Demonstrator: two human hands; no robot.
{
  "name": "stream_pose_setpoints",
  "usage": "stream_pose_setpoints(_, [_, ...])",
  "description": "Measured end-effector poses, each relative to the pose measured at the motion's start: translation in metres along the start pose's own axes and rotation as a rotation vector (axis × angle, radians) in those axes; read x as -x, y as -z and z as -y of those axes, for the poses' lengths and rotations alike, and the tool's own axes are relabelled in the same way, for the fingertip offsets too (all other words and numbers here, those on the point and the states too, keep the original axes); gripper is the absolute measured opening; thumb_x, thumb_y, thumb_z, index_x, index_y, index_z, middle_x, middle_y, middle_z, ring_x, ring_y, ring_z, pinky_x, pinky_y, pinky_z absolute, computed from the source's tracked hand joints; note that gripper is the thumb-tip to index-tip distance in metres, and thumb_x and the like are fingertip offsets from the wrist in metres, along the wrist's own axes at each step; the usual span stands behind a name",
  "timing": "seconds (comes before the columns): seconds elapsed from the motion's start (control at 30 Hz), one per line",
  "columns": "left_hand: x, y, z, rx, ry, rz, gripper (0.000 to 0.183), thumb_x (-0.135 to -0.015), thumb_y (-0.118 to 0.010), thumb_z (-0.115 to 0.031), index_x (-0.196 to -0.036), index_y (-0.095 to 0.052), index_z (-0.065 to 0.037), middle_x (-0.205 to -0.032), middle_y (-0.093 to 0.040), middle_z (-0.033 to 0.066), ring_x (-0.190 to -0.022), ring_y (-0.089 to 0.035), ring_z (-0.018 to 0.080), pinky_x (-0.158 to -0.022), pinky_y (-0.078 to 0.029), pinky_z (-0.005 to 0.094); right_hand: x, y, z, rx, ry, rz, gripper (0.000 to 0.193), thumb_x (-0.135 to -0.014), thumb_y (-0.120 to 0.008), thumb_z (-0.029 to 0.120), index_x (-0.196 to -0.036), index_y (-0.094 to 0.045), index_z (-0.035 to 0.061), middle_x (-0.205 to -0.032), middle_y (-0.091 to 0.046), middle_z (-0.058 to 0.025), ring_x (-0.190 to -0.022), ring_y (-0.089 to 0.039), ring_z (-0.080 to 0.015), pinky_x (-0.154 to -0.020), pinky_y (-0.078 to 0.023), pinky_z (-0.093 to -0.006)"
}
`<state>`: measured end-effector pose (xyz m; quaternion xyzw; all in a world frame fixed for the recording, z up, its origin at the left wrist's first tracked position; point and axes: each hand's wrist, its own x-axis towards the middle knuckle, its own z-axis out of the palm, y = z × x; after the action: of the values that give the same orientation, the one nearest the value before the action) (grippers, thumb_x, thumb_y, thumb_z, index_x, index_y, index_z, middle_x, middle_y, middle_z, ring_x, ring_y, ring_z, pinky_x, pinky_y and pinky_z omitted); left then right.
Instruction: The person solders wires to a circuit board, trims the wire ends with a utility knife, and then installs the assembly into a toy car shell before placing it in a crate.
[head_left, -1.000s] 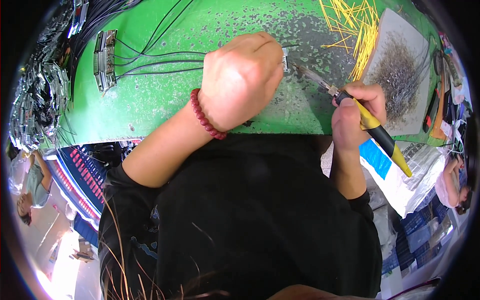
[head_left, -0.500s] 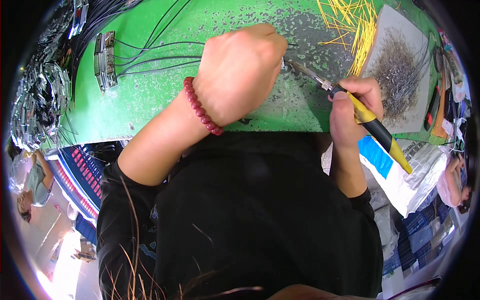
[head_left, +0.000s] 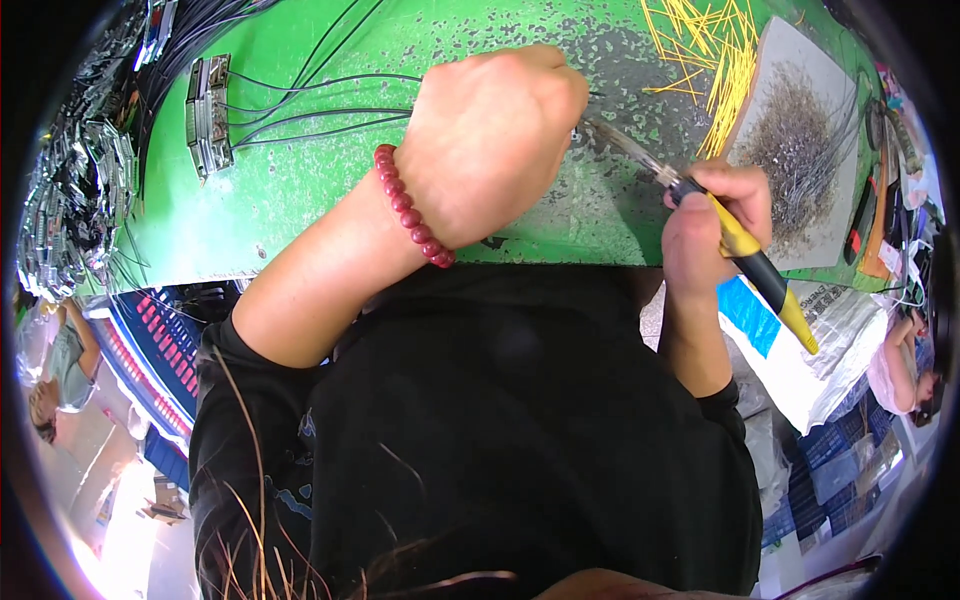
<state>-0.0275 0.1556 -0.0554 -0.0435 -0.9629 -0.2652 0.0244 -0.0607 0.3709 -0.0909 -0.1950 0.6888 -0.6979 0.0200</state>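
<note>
My left hand (head_left: 490,145), with a red bead bracelet (head_left: 408,213) at its wrist, is closed low over the green tabletop (head_left: 310,215). Its fingertips are hidden under the back of the hand. Several thin black wires (head_left: 325,125) run beneath it from a flat block of metal-cased parts (head_left: 209,118) on the left. In my right hand (head_left: 698,230) is a yellow and black soldering iron (head_left: 740,240), held like a pen. Its slim tip points up and left, close to the right side of my left hand; whether it touches anything there cannot be seen.
Yellow wires (head_left: 730,105) lie loose at the far right, beside a grey board (head_left: 780,45) heaped with dark scraps. Shiny metal parts (head_left: 75,210) with black cables pile up at the left. Below the table edge are a blue crate (head_left: 165,350) and a white sack (head_left: 815,385).
My left hand has shifted slightly to the right. The soldering iron has moved a little right and down with my right hand, and its tip looks blurred.
</note>
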Motion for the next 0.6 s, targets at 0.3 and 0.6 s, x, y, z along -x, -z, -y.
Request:
stream_pose_setpoints(0.3, [-0.002,0.001,-0.001,0.015,-0.010,-0.023,0.006,-0.078,-0.059,-0.007,-0.073,-0.057,-0.004,-0.077,-0.059,0.0080,-0.071,-0.059,0.0324,-0.059,-0.049,0.0416,-0.003,0.004,0.001,-0.076,0.150,-0.062,0.026,-0.081,-0.067,0.016,-0.094,-0.050,0.0005,-0.079,-0.057,-0.0123,-0.067,-0.052,-0.0141,-0.062,-0.043,-0.0254])
stream_pose_setpoints(0.6, [0.000,0.002,-0.003,0.034,-0.036,-0.041,0.006,-0.077,-0.062,-0.007,-0.074,-0.058,-0.004,-0.077,-0.059,0.0083,-0.072,-0.060,0.0309,-0.060,-0.049,0.0393,-0.029,-0.016,0.027,0.254,-0.087,0.086,0.023,-0.088,-0.064,0.004,-0.110,-0.063,0.0058,-0.075,-0.063,-0.0050,-0.061,-0.061,-0.0082,-0.053,-0.047,-0.0213])
